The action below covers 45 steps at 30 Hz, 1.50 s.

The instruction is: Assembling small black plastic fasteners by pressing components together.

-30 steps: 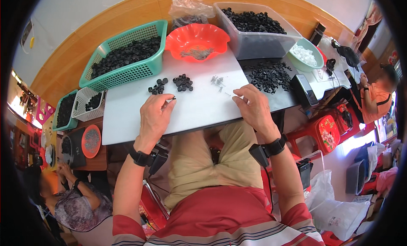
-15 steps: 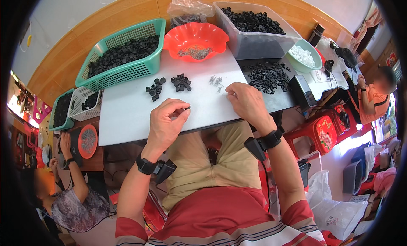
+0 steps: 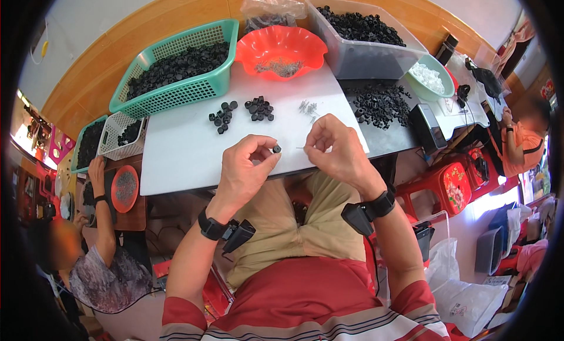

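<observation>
By the near edge of the bench (image 3: 176,164), whose top looks smooth with a soft sheen, the small cap (image 3: 277,149) looks like matt black plastic, the thin pin (image 3: 300,147) like bare metal. At the far edge, the bowl (image 3: 282,44) is glossy plastic; at the far left corner, the basket (image 3: 202,90) is perforated plastic.

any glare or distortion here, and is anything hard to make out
In the head view, the wooden wall band bows and the corners go black; in the head view, a bright patch whitens the floor at right; in the head view, the thin pin at the right hand looks faint.
</observation>
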Motion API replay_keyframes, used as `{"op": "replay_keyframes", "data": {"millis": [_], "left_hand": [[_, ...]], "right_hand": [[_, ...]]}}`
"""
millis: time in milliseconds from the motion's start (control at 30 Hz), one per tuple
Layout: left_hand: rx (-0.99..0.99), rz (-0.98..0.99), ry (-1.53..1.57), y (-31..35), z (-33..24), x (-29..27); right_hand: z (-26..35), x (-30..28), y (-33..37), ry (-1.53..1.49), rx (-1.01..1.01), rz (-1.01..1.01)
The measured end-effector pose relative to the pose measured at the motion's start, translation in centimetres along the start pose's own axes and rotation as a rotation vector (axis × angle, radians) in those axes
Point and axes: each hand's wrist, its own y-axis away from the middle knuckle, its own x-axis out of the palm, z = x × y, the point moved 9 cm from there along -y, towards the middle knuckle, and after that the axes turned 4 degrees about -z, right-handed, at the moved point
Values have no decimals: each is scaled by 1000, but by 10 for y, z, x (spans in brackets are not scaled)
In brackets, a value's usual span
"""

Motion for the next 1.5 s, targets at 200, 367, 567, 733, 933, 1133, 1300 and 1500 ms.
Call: {"op": "replay_keyframes", "data": {"millis": [200,367,567,733,933,1133,1300,1500], "left_hand": [[80,25,-46,7,-8,4],[143,38,-91,10,-16,5],[149,45,-120,13,-16,6],[183,39,-157,15,-22,6],[237,49,-194,19,-27,9],[141,39,-115,19,-25,6],[-55,72,119,18,-9,9],[-221,125,447,17,7,14]], "right_hand": [[15,19,3,-115,-69,54],[20,24,5,-57,-98,73],[27,24,8,11,-110,99],[33,25,10,55,-182,106],[42,29,15,96,-267,105],[36,27,15,14,-187,114],[32,23,19,-52,-198,60],[39,20,26,-61,-293,31]]}}
